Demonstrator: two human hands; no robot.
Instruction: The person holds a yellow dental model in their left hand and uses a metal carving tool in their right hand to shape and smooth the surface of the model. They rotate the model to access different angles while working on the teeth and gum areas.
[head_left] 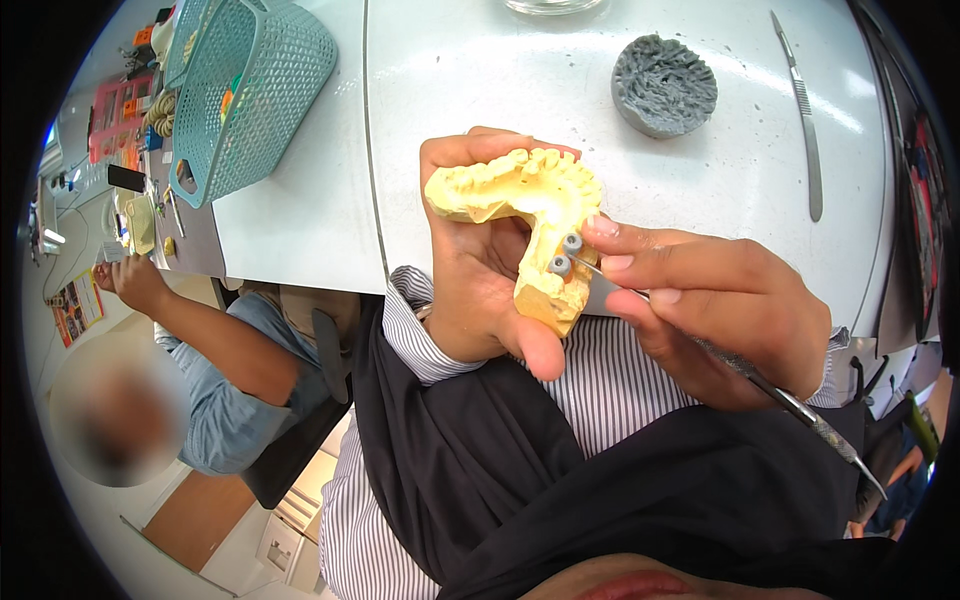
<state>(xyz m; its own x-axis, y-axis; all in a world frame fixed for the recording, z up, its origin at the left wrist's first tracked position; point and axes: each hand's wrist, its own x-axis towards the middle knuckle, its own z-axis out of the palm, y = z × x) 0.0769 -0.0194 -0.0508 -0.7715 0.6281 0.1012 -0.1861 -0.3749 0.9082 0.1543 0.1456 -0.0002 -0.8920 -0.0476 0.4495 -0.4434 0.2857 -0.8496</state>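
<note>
A yellow plaster dental model, shaped like an arch of teeth, rests in my left hand, whose fingers wrap behind it while the thumb presses its lower end. Two small grey caps with holes in their tops sit on the model's right limb. My right hand pinches a thin metal dental probe like a pen. The probe's fine tip touches or nearly touches the caps; which of these I cannot tell. Its other, hooked end points down to the right.
On the white table stand a round tub of grey wax-like material and, at the far edge, a glass dish. A scalpel lies at the right. A light-blue basket is at the left. Beyond it sits another person.
</note>
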